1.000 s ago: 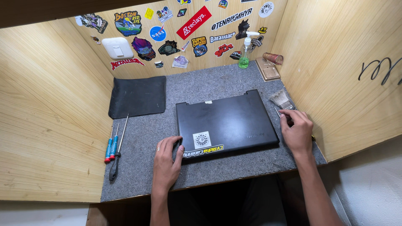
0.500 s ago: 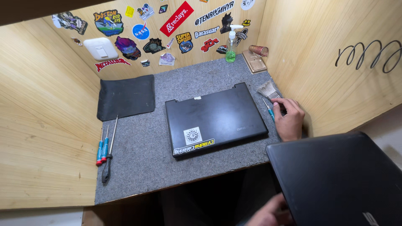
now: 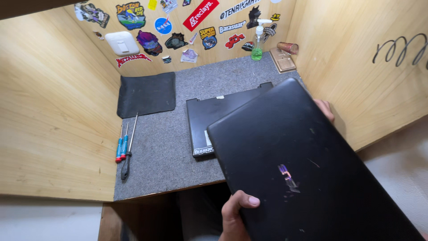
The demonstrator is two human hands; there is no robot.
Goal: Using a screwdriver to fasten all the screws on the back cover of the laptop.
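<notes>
Now the biggest thing I see is a second black laptop (image 3: pixel 307 169), closed and tilted, which was only entering at the lower right half a second ago and now fills the space between my hands. My left hand (image 3: pixel 234 218) grips its near edge from below, thumb curled over the lid; my right hand (image 3: pixel 324 109) shows only fingertips at the far edge, so I cannot tell how firmly it is closed, though it seems to be steadying that side. Beyond the left hand, half hidden under the lifted machine, the first black laptop (image 3: pixel 209 118) lies flat on the grey felt mat (image 3: pixel 169 156) where it was, so I judge a swap or stacking is under way. Further off to the left of my left hand sit a dark pad (image 3: pixel 146 93) and the screwdrivers (image 3: pixel 124 149); past my right hand stands a small green pump bottle (image 3: pixel 257 44).
</notes>
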